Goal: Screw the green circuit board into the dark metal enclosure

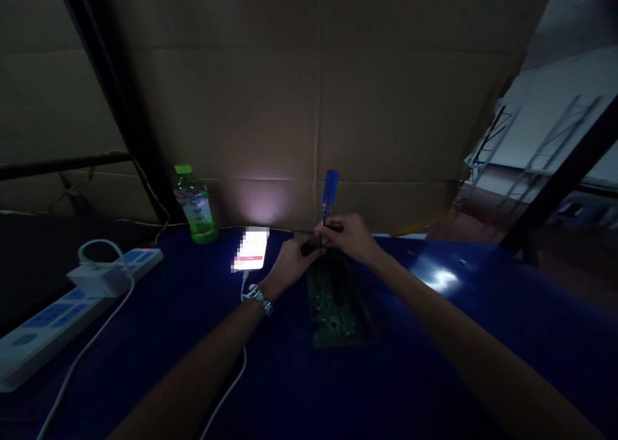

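Right hand (348,235): while it pinches the blue-handled screwdriver (330,188) by its shaft, the handle rises above.
Left hand (292,260): curled beside the shaft; in this gloom, its grip I cannot tell.
Circuit board (338,308): under the 2 hands, extending nearer.

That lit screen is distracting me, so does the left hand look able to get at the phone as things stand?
Probably yes: the phone lies left of the left hand, with nothing visible standing between them, though that hand would likely have to leave the far end of the green circuit board.
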Demonstrator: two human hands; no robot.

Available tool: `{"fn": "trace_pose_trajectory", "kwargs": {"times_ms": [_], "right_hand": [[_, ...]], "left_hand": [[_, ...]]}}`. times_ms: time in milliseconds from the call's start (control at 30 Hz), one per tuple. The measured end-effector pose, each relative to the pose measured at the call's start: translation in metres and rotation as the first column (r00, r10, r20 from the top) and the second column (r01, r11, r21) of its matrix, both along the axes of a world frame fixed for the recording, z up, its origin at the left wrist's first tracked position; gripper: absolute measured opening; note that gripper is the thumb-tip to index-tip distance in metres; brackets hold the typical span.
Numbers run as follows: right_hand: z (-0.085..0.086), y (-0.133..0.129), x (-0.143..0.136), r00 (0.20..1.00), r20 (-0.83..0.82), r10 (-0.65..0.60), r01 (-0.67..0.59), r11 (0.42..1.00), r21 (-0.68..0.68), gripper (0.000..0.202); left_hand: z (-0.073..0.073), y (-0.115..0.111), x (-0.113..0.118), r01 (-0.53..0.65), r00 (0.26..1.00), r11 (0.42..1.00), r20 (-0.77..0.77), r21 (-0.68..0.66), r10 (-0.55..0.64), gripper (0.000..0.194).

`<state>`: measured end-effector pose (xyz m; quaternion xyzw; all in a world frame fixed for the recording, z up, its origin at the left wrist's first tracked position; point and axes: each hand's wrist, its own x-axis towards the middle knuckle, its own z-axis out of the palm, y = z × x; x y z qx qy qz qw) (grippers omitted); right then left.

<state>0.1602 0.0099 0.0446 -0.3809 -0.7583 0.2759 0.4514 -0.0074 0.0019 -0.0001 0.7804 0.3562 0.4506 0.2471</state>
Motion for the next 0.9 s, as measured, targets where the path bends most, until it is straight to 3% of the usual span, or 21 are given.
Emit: {"fn": "trace_pose_trajectory", "kwargs": {"times_ms": [167, 300, 533, 600, 800, 900], "right_hand": [[-0.006, 0.003, -0.009, 0.992, 0.001, -0.128, 0.127, 0.986, 0.108, 0.026], [-0.008, 0.002, -0.015, 0.979, -0.020, -0.200, 0.201, 0.971, 0.132, 0.027], [0.001, -0.002, -0.002, 0.994, -0.022, 0.107, -0.107, 0.994, -0.032, 0.019], [0.002, -0.003, -0.001, 0.996, -0.026, 0.091, -0.091, 0.995, -0.029, 0.017], [-0.006, -0.002, -0.007, 0.993, -0.054, -0.105, 0.107, 0.994, 0.031, 0.023], [-0.004, -0.002, -0.007, 0.994, -0.103, -0.037, 0.040, 0.999, 0.019, 0.025]], "left_hand": [[-0.006, 0.003, 0.006, -0.118, 0.989, 0.992, 0.087, -0.032, 0.121, 0.019], [-0.009, 0.005, 0.006, -0.090, 0.987, 0.994, 0.125, -0.055, 0.097, 0.019], [-0.007, 0.001, 0.003, -0.054, 0.996, 0.998, 0.067, -0.037, 0.056, 0.021], [-0.004, -0.001, 0.002, -0.041, 0.999, 0.999, 0.021, -0.005, 0.041, 0.021], [-0.001, -0.001, -0.001, -0.024, 0.997, 0.998, -0.075, 0.062, 0.028, 0.028], [-0.002, 0.000, -0.001, -0.027, 0.996, 0.999, -0.081, 0.043, 0.030, 0.027]]}}
